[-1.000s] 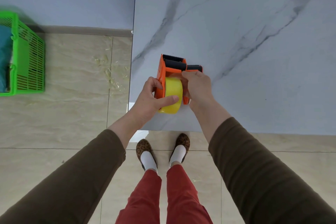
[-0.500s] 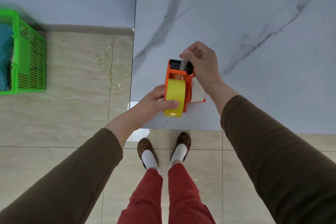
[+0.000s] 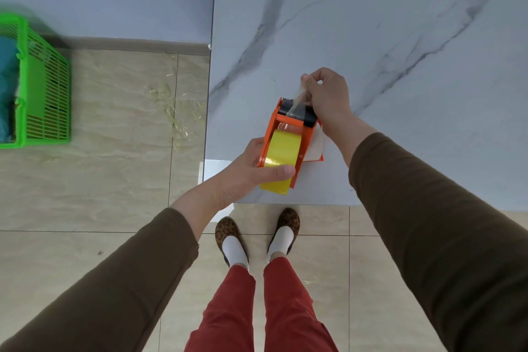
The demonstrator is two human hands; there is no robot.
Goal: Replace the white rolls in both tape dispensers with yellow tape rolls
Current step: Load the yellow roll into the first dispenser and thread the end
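Note:
An orange tape dispenser [image 3: 307,136] stands near the front left corner of the marble table [image 3: 400,66]. A yellow tape roll [image 3: 281,151] sits in it. My left hand [image 3: 251,171] grips the roll and the dispenser from the left, thumb across the roll. My right hand [image 3: 328,97] pinches the loose clear-yellow tape end [image 3: 297,101] and holds it up over the black toothed cutter. Behind the first dispenser a second orange dispenser with a white roll [image 3: 315,148] shows partly; most of it is hidden.
A green plastic basket [image 3: 43,88] with teal contents stands on the tiled floor at far left. Scraps of used tape [image 3: 171,111] lie on the floor beside the table's left edge. My feet are at the table's front edge.
My right hand left the roll, rose to the cutter and drew the tape end up and back over it. The left hand keeps holding the roll and dispenser.

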